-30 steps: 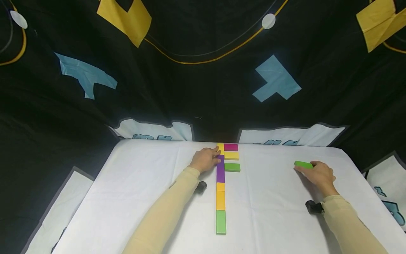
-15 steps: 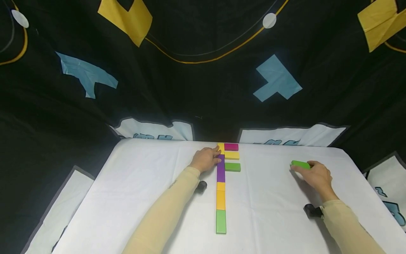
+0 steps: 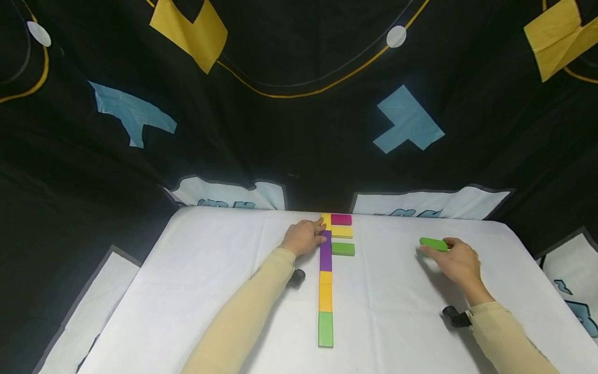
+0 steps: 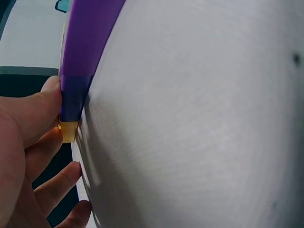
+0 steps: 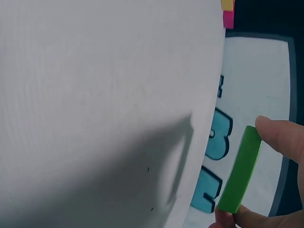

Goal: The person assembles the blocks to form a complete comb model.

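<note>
My left hand lies beside the far end of a column of flat blocks. Its fingertips touch the side of the purple block and the yellow block beyond it. In the left wrist view the thumb meets the purple block and other fingers spread loosely. Over the table's right half, my right hand pinches a green block between thumb and fingers. In the right wrist view the green block is raised, with a shadow on the cloth. Magenta, yellow and green blocks project right from the column.
Nearer along the column come a small orange block, a longer orange block and a light green block. A white cloth covers the table. Behind the far edge hangs a black patterned curtain.
My right hand has moved left across the table with the green block. The left hand keeps its place at the column, and the head view has shifted slightly.
</note>
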`<state>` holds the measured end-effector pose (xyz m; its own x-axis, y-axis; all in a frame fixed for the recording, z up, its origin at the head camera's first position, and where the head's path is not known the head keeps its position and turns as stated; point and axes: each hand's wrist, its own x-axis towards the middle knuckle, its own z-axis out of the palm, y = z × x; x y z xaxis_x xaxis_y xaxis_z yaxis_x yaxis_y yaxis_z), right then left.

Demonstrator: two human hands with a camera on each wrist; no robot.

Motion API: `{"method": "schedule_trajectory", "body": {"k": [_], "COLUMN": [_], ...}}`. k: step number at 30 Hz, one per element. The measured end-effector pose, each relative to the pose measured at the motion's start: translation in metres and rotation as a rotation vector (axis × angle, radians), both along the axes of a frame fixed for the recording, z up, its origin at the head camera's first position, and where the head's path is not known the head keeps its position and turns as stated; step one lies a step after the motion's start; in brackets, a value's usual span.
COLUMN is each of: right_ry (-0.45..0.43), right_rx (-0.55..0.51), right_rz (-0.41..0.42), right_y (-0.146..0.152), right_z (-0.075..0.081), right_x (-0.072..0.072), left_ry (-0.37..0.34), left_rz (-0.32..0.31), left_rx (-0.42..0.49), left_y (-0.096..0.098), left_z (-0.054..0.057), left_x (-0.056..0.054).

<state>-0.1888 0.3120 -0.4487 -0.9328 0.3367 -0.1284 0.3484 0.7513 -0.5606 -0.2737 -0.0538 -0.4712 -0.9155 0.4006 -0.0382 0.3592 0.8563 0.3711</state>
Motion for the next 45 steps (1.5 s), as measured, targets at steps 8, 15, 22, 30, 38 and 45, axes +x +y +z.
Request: {"method": "schedule_trajectory", "body": {"k": [8,15,22,30,38,45], "right_ry": [0.062,0.089,0.115,0.144,0.161,0.142], "right_rx": [0.024,0.028,0.033,0.045,0.044,0.041], "right_rz": [0.045,0.076,0.123,0.173,0.203,0.219], "right_y": [-0.015,-0.03,-0.046,-0.062,-0.08,-0.093], "right_z": [-0.002,-0.003,-0.001,-0.002,-0.005,-0.007], "right_x": [0.004,0.008,0.013,0.017,0.021,0.022], "left_ry": [0.002,-0.007,-0.004,0.01,0.013,0.008], "left_rz": [0.007,0.009,0.001,-0.001,-0.002,0.003], "left_rx": [0.006,0.012,0.021,0.016,0.007,0.007], "left_y": [0.0,-0.001,-0.001,-0.001,-0.001,0.0], "left_z": [0.0,0.0,-0.001,-0.001,-0.001,-0.001], "left_x": [0.0,-0.001,0.0,0.001,0.0,0.0]}}
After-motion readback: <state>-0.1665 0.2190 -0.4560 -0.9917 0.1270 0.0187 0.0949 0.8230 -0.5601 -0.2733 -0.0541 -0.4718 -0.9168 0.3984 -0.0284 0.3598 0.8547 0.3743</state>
